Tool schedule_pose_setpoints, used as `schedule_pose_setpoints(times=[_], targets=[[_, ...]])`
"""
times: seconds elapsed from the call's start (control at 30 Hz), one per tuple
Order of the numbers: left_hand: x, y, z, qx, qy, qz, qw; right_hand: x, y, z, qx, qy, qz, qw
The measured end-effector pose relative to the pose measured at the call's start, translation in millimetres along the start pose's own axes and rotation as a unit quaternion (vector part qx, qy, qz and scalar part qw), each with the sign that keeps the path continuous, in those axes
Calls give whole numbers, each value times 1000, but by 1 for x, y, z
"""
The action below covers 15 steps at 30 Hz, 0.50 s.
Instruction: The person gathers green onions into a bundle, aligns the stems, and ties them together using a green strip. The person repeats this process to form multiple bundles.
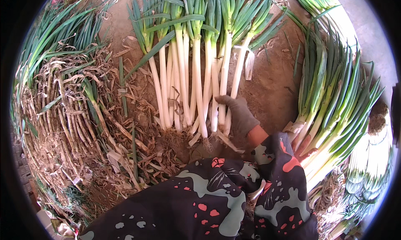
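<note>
"What's nearest?"

"The dark patterned left sleeve (184,202), with the right sleeve (284,198) lying across its far end."

"And the right hand (241,112)?"

"In a grey glove, reaching into the middle. Its fingertips touch a white stalk on the right of the row of leeks (197,81). I can't tell whether they are clamped on it."

"Where's that row?"

"On the bare soil (271,96), green tops far, roots near."

"The left hand (304,150)?"

"Partly hidden past the right sleeve, its fingers closed on the bunch of leeks (319,106) at right."

"Anything else?"

"A heap of dry-stemmed plants (69,114) on the left, and more green leaves (315,4) far right."
</note>
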State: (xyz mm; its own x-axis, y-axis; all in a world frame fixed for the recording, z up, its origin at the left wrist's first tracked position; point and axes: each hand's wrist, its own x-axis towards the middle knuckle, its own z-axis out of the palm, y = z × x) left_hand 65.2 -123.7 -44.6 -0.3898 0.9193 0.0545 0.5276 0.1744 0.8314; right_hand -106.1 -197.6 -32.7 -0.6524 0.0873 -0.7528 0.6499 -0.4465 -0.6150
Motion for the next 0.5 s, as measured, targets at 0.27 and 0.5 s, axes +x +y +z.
schedule_pose_setpoints(times=[0.27, 0.5], targets=[[-1, 3, -1, 8, -15, 7, 1000, -156, -65, -61, 115, -177, -83, 974], [-5, 4, 5, 20, -22, 9, 1000, -181, -14, -114, 269, -88, 82, 956]])
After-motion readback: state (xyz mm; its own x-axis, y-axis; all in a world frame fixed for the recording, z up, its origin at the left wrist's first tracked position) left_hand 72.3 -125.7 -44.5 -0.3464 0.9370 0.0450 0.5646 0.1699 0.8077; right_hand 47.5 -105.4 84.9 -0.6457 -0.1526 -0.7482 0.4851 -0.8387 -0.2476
